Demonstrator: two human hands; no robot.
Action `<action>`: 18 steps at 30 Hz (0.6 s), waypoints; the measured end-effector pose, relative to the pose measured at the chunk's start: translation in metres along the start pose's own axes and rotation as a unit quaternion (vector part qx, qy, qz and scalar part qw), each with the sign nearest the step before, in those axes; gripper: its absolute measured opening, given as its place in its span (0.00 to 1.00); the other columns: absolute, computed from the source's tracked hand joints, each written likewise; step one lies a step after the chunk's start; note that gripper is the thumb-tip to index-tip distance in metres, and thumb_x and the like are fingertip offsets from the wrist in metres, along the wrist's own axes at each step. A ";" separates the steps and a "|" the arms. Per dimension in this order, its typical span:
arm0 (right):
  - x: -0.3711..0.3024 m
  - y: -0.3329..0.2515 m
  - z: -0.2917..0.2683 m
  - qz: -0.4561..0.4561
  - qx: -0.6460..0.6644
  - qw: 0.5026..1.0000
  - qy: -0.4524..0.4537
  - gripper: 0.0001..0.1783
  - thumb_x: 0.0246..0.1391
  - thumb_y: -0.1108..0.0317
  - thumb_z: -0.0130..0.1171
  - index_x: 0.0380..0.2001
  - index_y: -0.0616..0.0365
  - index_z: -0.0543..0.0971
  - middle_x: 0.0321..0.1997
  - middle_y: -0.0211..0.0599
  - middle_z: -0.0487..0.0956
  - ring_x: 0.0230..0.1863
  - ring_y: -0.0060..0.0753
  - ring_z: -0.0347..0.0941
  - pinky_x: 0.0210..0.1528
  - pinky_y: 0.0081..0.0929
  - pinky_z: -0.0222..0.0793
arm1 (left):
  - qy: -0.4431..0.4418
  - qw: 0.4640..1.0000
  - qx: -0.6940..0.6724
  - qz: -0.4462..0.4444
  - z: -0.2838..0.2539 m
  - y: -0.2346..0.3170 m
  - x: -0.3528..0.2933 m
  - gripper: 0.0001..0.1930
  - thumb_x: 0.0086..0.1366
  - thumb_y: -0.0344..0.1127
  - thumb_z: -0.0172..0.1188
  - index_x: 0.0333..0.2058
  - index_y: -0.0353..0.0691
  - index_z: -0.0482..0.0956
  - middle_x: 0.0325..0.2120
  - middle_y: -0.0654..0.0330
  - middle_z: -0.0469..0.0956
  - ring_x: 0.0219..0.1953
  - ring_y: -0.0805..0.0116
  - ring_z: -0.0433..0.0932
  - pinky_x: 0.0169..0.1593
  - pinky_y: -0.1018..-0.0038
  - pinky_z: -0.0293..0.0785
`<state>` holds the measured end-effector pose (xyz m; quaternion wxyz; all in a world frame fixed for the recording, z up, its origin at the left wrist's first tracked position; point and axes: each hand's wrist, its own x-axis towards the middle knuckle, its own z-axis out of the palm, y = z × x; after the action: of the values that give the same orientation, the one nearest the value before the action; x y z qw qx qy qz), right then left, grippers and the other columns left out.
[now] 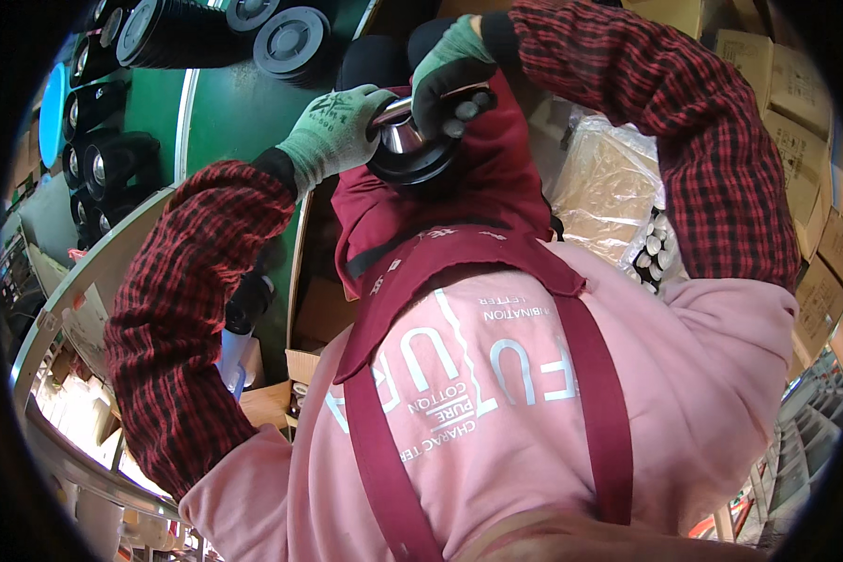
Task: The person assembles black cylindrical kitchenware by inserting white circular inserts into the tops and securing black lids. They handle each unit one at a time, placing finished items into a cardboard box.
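Note:
Over my lap I hold a round black part (410, 169) with a shiny metal cone (403, 137) in its middle. A bright metal edge runs across its top between my two hands; whether it is a rim or a separate bar, I cannot tell. My left hand (335, 129), in a pale green knit glove, is closed on the left end of that edge. My right hand (451, 75), its glove green with dark coated fingers, is curled over the part's right side. Part of the piece is hidden by my right fingers.
A green worktable (225, 117) lies to the left, with stacked black ribbed discs (292, 42) on it. Several black housings with shiny centres (103, 167) stand farther left. At right are a clear plastic bag (604, 178) and cardboard boxes (801, 155).

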<state>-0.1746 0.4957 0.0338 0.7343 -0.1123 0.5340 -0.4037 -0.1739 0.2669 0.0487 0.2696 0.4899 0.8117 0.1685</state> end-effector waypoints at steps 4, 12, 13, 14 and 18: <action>0.004 0.005 0.022 -0.026 0.102 0.991 0.078 0.12 0.56 0.55 0.61 0.25 0.49 0.77 0.17 0.19 0.69 0.12 0.15 0.59 0.14 0.18 0.54 | 0.009 0.998 0.021 0.055 0.004 -0.018 -0.001 0.21 0.56 0.32 0.63 0.50 0.45 0.78 0.40 0.57 0.78 0.43 0.51 0.80 0.46 0.61 0.79; 0.027 -0.030 0.133 -0.034 0.543 0.787 0.292 0.11 0.56 0.57 0.60 0.26 0.49 0.75 0.17 0.23 0.69 0.12 0.22 0.60 0.16 0.26 0.60 | 0.022 0.899 0.149 0.411 0.018 -0.064 0.078 0.24 0.47 0.45 0.66 0.45 0.48 0.77 0.42 0.59 0.74 0.43 0.58 0.76 0.42 0.63 0.76; 0.026 -0.032 0.133 -0.033 0.551 0.778 0.302 0.11 0.56 0.56 0.60 0.26 0.50 0.76 0.18 0.24 0.69 0.12 0.22 0.60 0.16 0.26 0.60 | 0.033 0.904 0.146 0.401 0.012 -0.063 0.075 0.24 0.48 0.45 0.66 0.46 0.48 0.78 0.42 0.59 0.74 0.43 0.58 0.76 0.42 0.62 0.76; 0.026 -0.032 0.131 -0.032 0.557 0.770 0.311 0.11 0.56 0.56 0.60 0.27 0.51 0.77 0.18 0.24 0.70 0.12 0.22 0.59 0.16 0.26 0.60 | 0.038 0.914 0.147 0.376 0.015 -0.062 0.072 0.24 0.48 0.45 0.66 0.46 0.48 0.78 0.43 0.59 0.74 0.44 0.58 0.76 0.44 0.63 0.76; -0.019 -0.011 0.090 -0.032 0.347 0.901 0.259 0.13 0.55 0.53 0.62 0.33 0.50 0.81 0.20 0.23 0.74 0.14 0.21 0.66 0.17 0.24 0.62 | 0.207 0.953 0.109 0.194 0.004 -0.041 0.051 0.35 0.48 0.37 0.70 0.58 0.45 0.74 0.51 0.53 0.76 0.53 0.52 0.75 0.53 0.61 0.75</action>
<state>-0.1031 0.4779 0.0899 0.5489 0.2417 0.5275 -0.6017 -0.2194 0.2930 0.0095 0.0030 0.6190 0.7522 0.2259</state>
